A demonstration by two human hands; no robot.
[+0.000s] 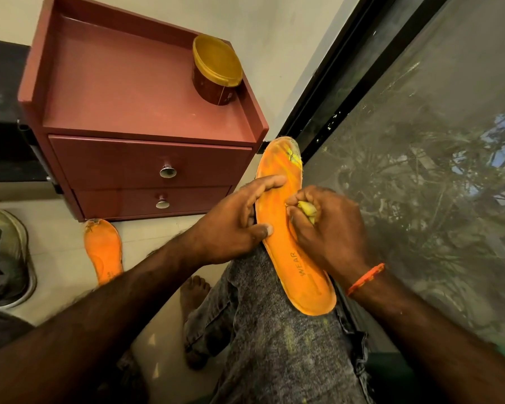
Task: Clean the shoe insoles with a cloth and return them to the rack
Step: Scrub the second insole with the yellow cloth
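- Floor corner: red drawer cabinet [146,118] left, window screen [420,141] right, tight gap.
- Insole [277,223] on knee, long axis front-back, toe away.
- Left hand [231,225] pinches its edge; right hand [330,228] grips cloth [306,208] against it.
- Second insole [103,250] on floor.

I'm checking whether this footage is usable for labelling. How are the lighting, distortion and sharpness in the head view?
Head view: warm, dim indoor light; wide-angle lens bends the reddish-brown two-drawer cabinet and dark window frame; the forearms at the bottom edge look stretched; the orange foam insole on the knee is sharp, its "WEAR" print legible; the window screen shows a hazy view of foliage.
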